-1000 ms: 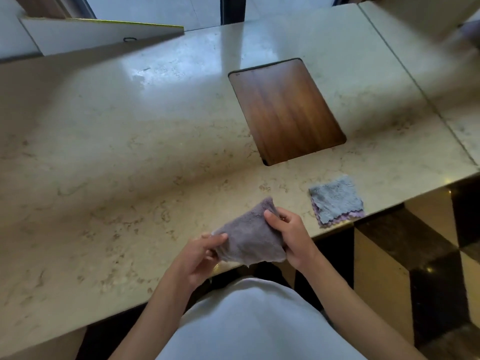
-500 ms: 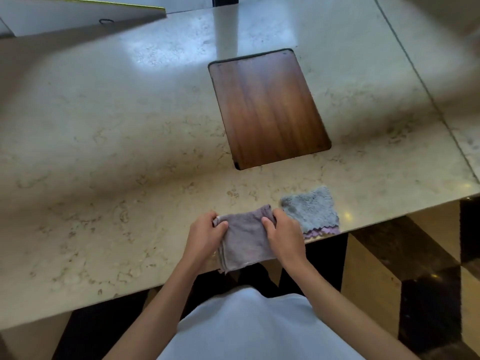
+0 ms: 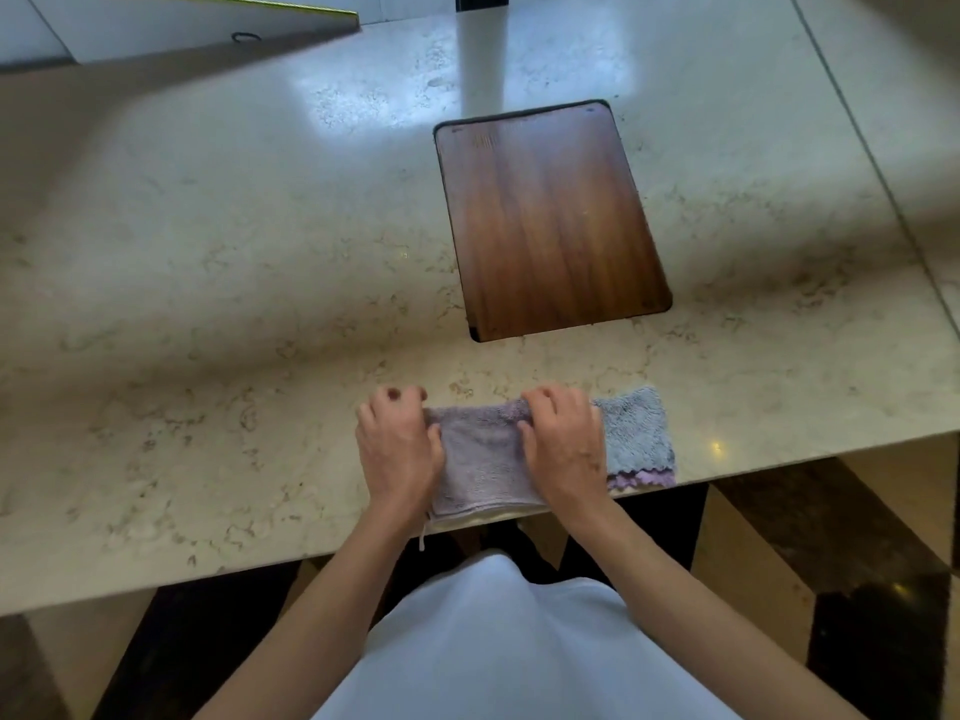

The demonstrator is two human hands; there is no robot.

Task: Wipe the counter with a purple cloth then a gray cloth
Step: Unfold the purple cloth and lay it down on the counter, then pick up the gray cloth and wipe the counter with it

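Both hands, left hand [image 3: 397, 449] and right hand [image 3: 563, 449], pinched the folded mauve-purple terry cloth [image 3: 480, 459] flat on the beige marble counter [image 3: 234, 304] (gray fluffy cloth [image 3: 639, 433] waiting alongside), apparently readying the first wipe, which would need a pressing sweep.

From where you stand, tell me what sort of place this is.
Probably a home kitchen: a long marble-look counter, a wooden cutting board on it, and two cleaning cloths at its near edge.

Wide bare worktop [image 3: 208, 283] open to the left and far side; wooden board [image 3: 550, 220] blocking straight ahead; folded cloth [image 3: 639, 433] close on the right.
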